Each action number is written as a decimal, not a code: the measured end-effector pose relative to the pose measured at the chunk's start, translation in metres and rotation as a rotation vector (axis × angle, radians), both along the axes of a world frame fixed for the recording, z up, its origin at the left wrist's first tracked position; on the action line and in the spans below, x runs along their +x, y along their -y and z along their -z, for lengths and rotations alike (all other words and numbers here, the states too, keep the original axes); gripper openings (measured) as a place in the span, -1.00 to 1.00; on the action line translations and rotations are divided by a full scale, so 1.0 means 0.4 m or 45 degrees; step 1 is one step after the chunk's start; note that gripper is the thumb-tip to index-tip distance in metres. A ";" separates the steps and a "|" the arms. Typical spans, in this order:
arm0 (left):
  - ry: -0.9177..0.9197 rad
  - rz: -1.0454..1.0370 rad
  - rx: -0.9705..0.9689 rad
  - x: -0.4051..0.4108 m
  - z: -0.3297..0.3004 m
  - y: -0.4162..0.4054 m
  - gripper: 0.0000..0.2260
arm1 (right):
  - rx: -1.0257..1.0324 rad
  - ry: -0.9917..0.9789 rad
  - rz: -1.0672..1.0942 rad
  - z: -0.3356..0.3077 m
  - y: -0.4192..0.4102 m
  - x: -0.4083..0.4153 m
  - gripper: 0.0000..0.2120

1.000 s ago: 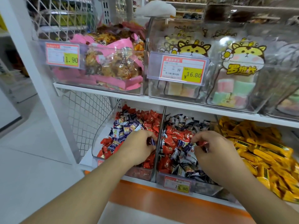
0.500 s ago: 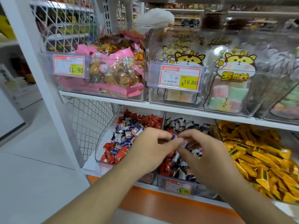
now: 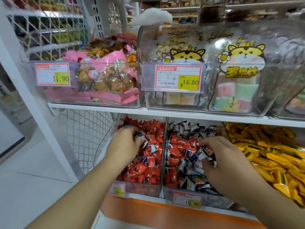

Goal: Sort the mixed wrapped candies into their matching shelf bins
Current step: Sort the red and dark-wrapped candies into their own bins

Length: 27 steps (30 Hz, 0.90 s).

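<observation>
Under the left hand [image 3: 125,146], fingers curled on dark candies [image 3: 140,138] in the red bin [image 3: 142,187]; right hand [image 3: 219,159] pinches dark ones beside red candies [image 3: 176,146] in the dark bin [image 3: 186,190]; both look mixed, much left

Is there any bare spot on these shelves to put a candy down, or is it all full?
Hardly any. The left bin, the middle bin and the yellow candy bin are heaped, and the left hand and right hand crowd two. Bare: the white shelf edge and the orange ledge below.
</observation>
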State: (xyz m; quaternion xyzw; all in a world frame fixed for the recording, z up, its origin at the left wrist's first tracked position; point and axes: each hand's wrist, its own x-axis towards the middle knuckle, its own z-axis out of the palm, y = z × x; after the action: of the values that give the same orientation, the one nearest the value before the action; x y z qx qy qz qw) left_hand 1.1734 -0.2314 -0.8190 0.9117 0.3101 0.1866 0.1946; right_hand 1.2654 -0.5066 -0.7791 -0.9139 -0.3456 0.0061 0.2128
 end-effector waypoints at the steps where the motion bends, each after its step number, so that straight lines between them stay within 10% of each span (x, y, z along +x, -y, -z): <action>1: -0.029 -0.010 0.011 0.011 0.006 -0.007 -0.54 | 0.000 0.005 -0.008 0.004 -0.001 0.003 -0.48; 17: -0.075 -0.026 -0.003 0.025 0.045 -0.001 -0.69 | 0.033 -0.009 -0.038 0.014 0.013 0.010 -0.56; 27: 0.336 0.069 -0.259 -0.046 -0.081 0.087 -0.62 | 0.072 -0.017 -0.066 -0.004 0.003 -0.002 -0.57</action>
State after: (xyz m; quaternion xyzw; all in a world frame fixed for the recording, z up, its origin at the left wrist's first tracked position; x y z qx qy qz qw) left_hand 1.1549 -0.2662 -0.7866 0.8628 0.2745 0.2671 0.3300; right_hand 1.2646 -0.5078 -0.7773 -0.8981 -0.3679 0.0081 0.2408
